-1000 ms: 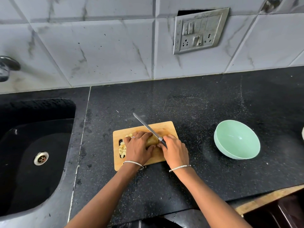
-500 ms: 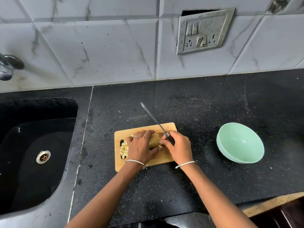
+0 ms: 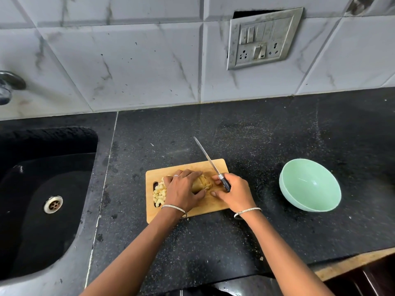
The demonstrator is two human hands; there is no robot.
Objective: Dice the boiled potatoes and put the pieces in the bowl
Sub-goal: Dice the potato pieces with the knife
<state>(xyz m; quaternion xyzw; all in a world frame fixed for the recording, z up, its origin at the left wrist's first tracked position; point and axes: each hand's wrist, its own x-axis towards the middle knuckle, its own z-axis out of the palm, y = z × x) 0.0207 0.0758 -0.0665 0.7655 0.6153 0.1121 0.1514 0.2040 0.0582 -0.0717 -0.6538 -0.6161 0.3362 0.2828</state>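
A wooden cutting board (image 3: 215, 205) lies on the black counter. On it, my left hand (image 3: 183, 191) curls over a boiled potato (image 3: 202, 183) that shows several slice cuts at its right end. My right hand (image 3: 234, 192) grips the dark handle of a knife (image 3: 208, 160), whose blade points up and away to the left, above the board's far edge. A small heap of diced potato pieces (image 3: 159, 194) sits at the board's left end, by the handle slot. The mint green bowl (image 3: 310, 188) stands to the right of the board, with nothing in it.
A black sink (image 3: 42, 199) with a metal drain takes up the left side, with a tap (image 3: 8, 84) above it. A tiled wall with a switch plate (image 3: 261, 39) backs the counter. The counter's front edge runs along the lower right.
The knife came off the potato: its blade lifted and now sits to the right of the potato's sliced end. My left hand has stayed on the potato.
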